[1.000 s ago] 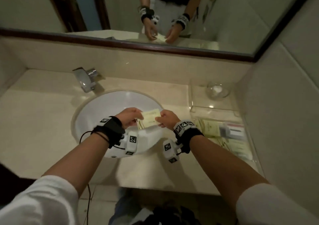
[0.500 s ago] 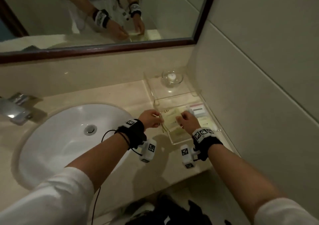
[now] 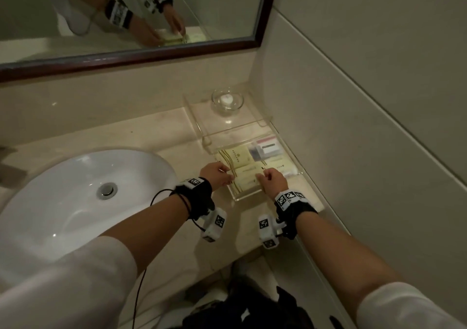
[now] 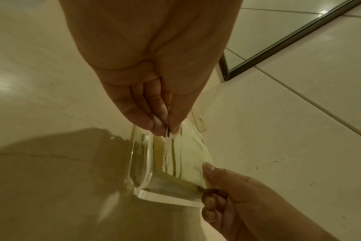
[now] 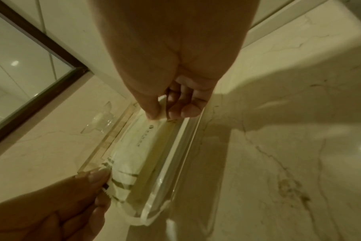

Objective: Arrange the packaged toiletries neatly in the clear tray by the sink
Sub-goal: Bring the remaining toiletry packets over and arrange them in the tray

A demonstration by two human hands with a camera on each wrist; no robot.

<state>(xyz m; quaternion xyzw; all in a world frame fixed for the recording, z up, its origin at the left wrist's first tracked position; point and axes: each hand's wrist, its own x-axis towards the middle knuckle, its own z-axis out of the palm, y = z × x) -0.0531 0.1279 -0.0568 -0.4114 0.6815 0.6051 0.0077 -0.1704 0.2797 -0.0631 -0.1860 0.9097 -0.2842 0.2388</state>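
Packet (image 3: 246, 177) pale yellow, gold-striped, flat over clear tray (image 3: 249, 197); both hands pinching its ends: left (image 3: 217, 175), right (image 3: 273, 181).

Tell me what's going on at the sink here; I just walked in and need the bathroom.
A person is tidying packaged toiletries into the clear tray on the counter right of the sink. The left hand and right hand each pinch one end of a pale yellow packet, holding it low over the tray's near end. Other packets already lie further back in the tray.
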